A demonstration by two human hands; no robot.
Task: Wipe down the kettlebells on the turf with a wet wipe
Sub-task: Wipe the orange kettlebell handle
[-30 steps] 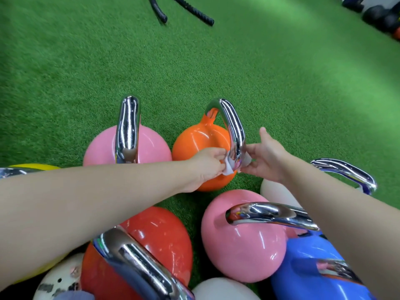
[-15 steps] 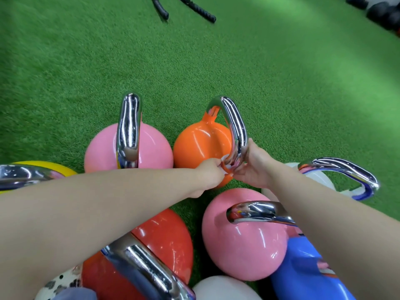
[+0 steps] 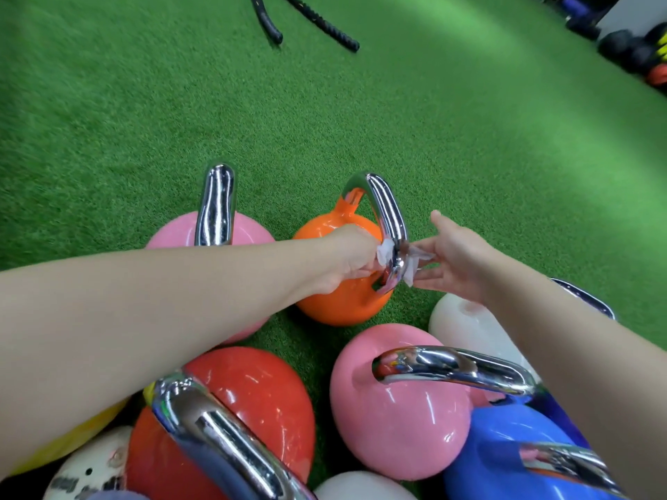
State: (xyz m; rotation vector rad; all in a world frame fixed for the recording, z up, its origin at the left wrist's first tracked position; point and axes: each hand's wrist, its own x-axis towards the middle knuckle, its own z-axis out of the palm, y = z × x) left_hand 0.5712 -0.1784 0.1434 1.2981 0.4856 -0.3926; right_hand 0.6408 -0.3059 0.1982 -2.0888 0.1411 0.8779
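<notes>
The orange kettlebell [image 3: 339,294] stands on the green turf [image 3: 469,157] just past the centre of the view, at the far edge of a cluster of kettlebells. Its chrome handle [image 3: 388,218] arches from 12 o'clock down toward the near side. A wet wipe [image 3: 388,251] is looped round the near leg of that handle, one end showing on each side of the chrome.

The left hand [image 3: 352,259] comes in from 9 o'clock and lies over the top of the orange bell, its fingers curled and pinching the left end of the wipe against the handle. The right hand [image 3: 458,259] comes in from 4 o'clock, thumb raised, its fingertips pinching the right end of the wipe just beside the handle.

Around the orange bell: a pink kettlebell [image 3: 249,232] at 9 o'clock, partly behind the left forearm; a red one [image 3: 260,402] at 7 o'clock; a second pink one [image 3: 397,416] at 6 o'clock; a white one [image 3: 465,326] at 4 o'clock under the right forearm; a blue one [image 3: 505,460] at 5 o'clock, near the bottom edge. A yellow one [image 3: 75,438] shows under the left forearm.

Two black rope ends [image 3: 270,27] lie on the turf at 12 o'clock, well apart from the cluster. Dark gear [image 3: 628,48] sits at 2 o'clock, too blurred to name.
</notes>
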